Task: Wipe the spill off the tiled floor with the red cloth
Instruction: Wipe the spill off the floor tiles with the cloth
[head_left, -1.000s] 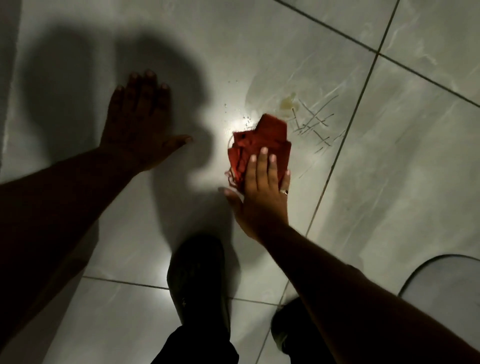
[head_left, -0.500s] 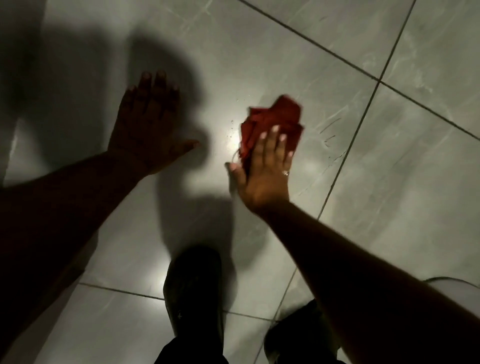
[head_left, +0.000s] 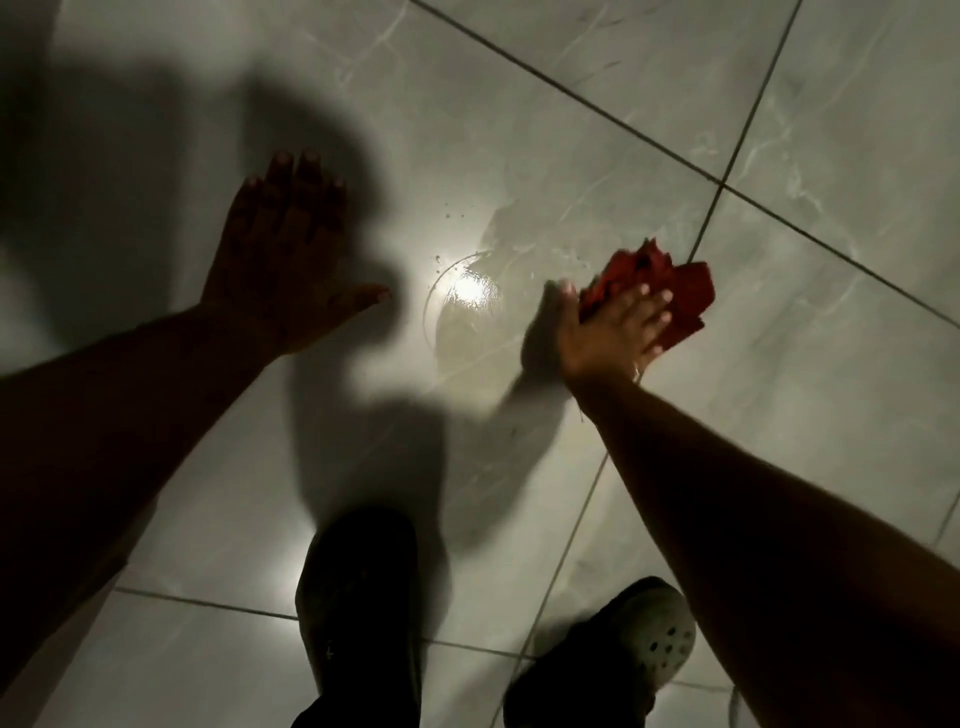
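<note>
R hand (head_left: 608, 332) pressed red cloth (head_left: 670, 291) right of centre, fingers straight; L hand (head_left: 280, 265) lay flat, fingers together. Risk: bunched cloth could smear centre spill (head_left: 467, 327) wider.

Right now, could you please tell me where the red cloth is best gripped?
Probably the crumpled far edge of the red cloth, taken from above and from the right: its folds stand up there, while the right hand lies flat over its near left part.
</note>
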